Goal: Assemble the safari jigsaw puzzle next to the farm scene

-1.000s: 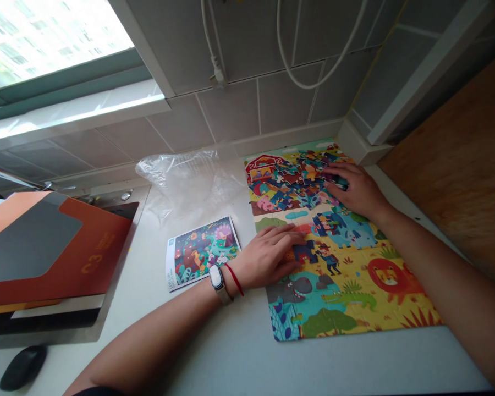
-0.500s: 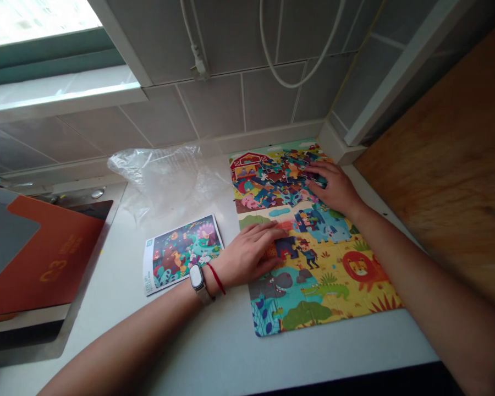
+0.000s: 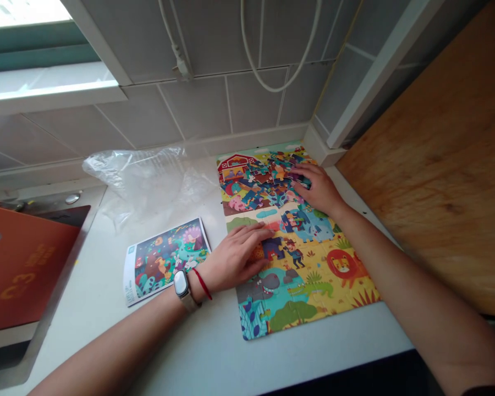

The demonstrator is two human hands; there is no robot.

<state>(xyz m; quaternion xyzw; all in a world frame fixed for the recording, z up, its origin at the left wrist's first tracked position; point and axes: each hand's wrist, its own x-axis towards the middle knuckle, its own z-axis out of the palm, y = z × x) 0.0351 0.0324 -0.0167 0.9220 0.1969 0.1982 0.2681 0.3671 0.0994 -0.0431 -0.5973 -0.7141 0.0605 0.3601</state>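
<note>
A colourful animal-scene jigsaw puzzle (image 3: 297, 275) lies on the white counter (image 3: 214, 341), assembled in its lower part, with a loose jumble of pieces (image 3: 264, 181) over its upper part. My right hand (image 3: 316, 188) rests curled on that jumble, its fingertips among dark pieces. Whether it grips one is hidden. My left hand (image 3: 235, 257) lies flat across the puzzle's left edge, fingers spread on the assembled pieces. It wears a white smartwatch (image 3: 181, 283) and a red string (image 3: 202, 284) at the wrist. A printed picture card (image 3: 167, 259) lies just left of that hand.
A crumpled clear plastic bag (image 3: 148, 181) lies against the tiled wall (image 3: 198, 104), behind the card. A red-orange box (image 3: 25, 269) sits at the left on a metal surface. A wooden board (image 3: 429, 165) stands at the right, and a white cable (image 3: 280, 49) hangs above.
The whole scene has slid left and shrunk slightly in view as my head moved. Both hands stay in about the same places on the puzzle.
</note>
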